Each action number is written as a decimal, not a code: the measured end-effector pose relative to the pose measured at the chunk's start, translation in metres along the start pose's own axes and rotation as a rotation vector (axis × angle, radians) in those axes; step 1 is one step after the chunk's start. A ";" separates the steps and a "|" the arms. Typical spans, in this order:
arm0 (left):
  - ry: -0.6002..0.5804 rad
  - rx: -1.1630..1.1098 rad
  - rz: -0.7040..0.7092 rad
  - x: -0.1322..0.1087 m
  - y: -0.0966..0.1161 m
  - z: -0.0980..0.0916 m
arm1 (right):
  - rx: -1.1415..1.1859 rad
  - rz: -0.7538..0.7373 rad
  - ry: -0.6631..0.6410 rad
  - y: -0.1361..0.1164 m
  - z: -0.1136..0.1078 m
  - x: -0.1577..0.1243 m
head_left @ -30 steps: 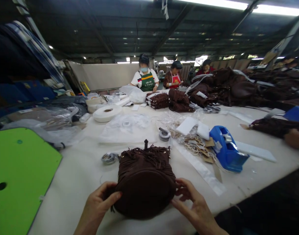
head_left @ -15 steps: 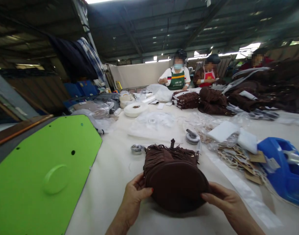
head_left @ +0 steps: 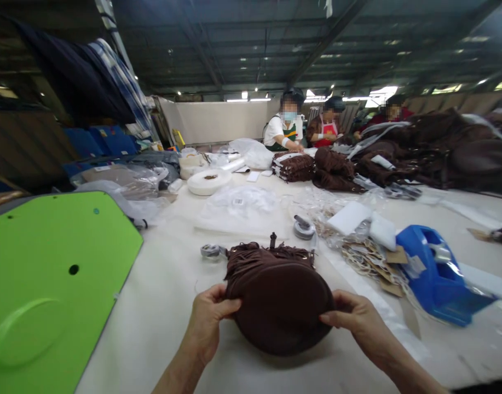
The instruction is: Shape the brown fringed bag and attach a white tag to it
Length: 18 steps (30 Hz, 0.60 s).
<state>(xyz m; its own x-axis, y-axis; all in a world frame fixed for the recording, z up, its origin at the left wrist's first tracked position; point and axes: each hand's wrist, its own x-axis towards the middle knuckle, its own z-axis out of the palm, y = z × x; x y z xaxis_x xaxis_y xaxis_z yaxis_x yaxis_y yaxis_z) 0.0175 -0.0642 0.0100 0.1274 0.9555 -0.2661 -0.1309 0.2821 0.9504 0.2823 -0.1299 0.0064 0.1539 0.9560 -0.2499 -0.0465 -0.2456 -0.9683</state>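
Observation:
A dark brown fringed bag (head_left: pixel 281 306) lies on the white table with its smooth oval base turned towards me. My left hand (head_left: pixel 212 314) grips its left edge, thumb on the front and fingers behind. On the opposite edge, my right hand (head_left: pixel 351 314) pinches the rim between thumb and fingers. Fringe and a small zip-end tab show at the bag's far side. Just beyond it sit a coiled grey strap (head_left: pixel 212 251) on the left and another rolled strap (head_left: pixel 303 229) on the right.
A green board (head_left: pixel 57 279) stands at the left. To the right are a blue tape dispenser (head_left: pixel 435 279) and a heap of tags (head_left: pixel 371 261). Farther back lie clear plastic bags (head_left: pixel 238 208), a white tape roll (head_left: pixel 208 182) and stacked brown bags (head_left: pixel 294 166). Several people work across the table.
My view has turned slightly to the right, so everything sits farther left. Both hands keep hold of the bag's edges. The co-worker in the green apron has lowered an arm to the table.

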 end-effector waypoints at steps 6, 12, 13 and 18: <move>0.033 -0.053 -0.047 -0.010 -0.028 -0.010 | 0.078 0.007 0.054 0.014 0.006 -0.002; -0.303 0.062 0.051 -0.011 0.001 -0.014 | 0.115 0.021 -0.077 0.012 0.005 -0.009; -0.337 0.093 0.057 -0.008 0.003 -0.014 | 0.127 0.024 -0.099 0.012 0.005 -0.009; -0.250 0.096 0.028 0.008 -0.007 -0.008 | 0.220 0.007 -0.108 0.015 0.010 -0.007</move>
<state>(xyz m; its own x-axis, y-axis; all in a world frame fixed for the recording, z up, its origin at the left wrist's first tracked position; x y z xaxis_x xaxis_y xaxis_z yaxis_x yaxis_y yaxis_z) 0.0118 -0.0577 0.0003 0.3651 0.9085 -0.2032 -0.0454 0.2353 0.9709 0.2705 -0.1387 -0.0060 0.0465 0.9689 -0.2432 -0.2625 -0.2231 -0.9388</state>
